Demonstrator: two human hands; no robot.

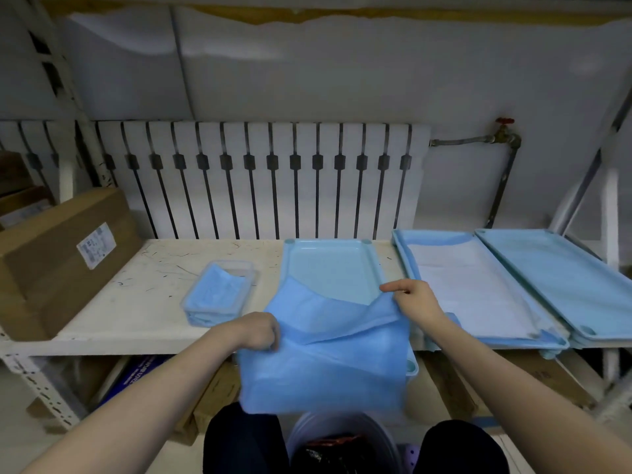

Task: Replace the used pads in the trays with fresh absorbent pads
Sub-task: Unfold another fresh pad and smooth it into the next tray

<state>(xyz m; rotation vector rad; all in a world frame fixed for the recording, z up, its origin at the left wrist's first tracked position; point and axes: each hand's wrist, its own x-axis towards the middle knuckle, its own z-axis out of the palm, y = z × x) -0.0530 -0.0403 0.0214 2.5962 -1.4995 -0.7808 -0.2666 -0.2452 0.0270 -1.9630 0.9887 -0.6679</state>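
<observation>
A light blue tray (330, 260) lies lengthwise in the middle of the white shelf, its far half bare. Over its near half hangs a blue absorbent pad (325, 354), partly unfolded and drooping past the shelf's front edge. My left hand (260, 331) grips the pad's left edge with curled fingers. My right hand (415, 299) pinches its right upper corner, the index finger pointing left. A clear box (248, 268) left of the tray holds folded blue pads (215, 294). Right of it, a second tray (402, 248) holds a white pad (468, 285).
A third blue tray (561, 278) lies at the far right, overlapping the shelf end. A large cardboard box (58, 254) fills the shelf's left end. A radiator (260, 179) stands behind. A bin with dark contents (338, 446) sits between my knees below.
</observation>
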